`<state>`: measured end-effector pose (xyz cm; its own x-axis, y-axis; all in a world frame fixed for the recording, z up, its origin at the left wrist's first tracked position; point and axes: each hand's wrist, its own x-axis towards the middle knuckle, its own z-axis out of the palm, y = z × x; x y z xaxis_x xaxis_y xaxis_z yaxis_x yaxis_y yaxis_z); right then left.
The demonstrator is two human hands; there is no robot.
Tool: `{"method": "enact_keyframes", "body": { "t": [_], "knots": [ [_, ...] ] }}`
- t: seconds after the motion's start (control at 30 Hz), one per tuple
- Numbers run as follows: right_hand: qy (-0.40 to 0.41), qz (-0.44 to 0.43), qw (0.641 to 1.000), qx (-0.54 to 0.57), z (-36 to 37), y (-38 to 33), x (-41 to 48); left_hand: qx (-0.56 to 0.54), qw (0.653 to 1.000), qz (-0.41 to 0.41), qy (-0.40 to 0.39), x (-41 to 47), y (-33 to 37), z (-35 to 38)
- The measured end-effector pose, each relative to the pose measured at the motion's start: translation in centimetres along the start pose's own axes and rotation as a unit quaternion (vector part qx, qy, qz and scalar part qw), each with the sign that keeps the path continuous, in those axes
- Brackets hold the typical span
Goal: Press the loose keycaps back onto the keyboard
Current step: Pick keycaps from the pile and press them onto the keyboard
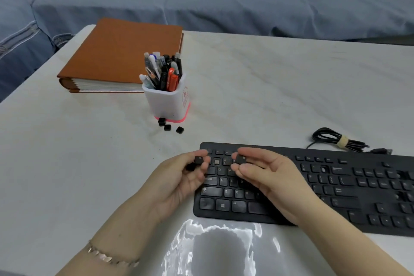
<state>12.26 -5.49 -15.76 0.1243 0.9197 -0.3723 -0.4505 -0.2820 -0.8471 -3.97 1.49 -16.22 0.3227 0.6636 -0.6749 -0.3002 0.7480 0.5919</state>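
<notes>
Black plastic, square and matte: the left hand (179, 177) pinches one keycap (199, 160) between thumb and forefinger. At 3 o'clock of it, the right hand (264, 175) pinches a second keycap (240, 159) the same way. Both are held over the top left corner of the keyboard (336, 186), where a bare socket (216, 161) shows between them. Three loose keycaps (167, 127) lie on the pale marbled tabletop (246, 85) at 11 o'clock, touching or just beside the white pen cup (167, 103). A bundled cable (336, 139) lies at 2 o'clock.

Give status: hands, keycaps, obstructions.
Left hand pinches a small black square keycap, right hand a second keycap. Both over the black flat keyboard, left end. Three black keycaps lie by the white pen cup. No obstruction seen.
</notes>
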Motion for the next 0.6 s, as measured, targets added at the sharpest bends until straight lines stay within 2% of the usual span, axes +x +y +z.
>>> {"method": "enact_keyframes", "body": {
  "t": [0.13,0.33,0.47,0.6],
  "knots": [
    [0.028,-0.050,0.995,-0.079,-0.9,-0.4,-1.0,0.020,1.000,-0.006,-0.014,-0.5,-1.2,1.1],
    [0.053,-0.062,0.992,-0.101,-1.7,-0.1,-1.9,0.028,1.000,-0.003,-0.013,-1.0,-2.4,1.8],
    [0.058,-0.030,0.989,-0.130,-2.4,0.0,-2.1,0.032,0.999,-0.013,-0.007,-1.1,-3.2,2.0],
    [0.085,0.044,0.992,-0.085,-3.7,0.3,-2.4,0.035,0.999,-0.026,-0.008,-1.3,-4.0,2.2]
  ]
}}
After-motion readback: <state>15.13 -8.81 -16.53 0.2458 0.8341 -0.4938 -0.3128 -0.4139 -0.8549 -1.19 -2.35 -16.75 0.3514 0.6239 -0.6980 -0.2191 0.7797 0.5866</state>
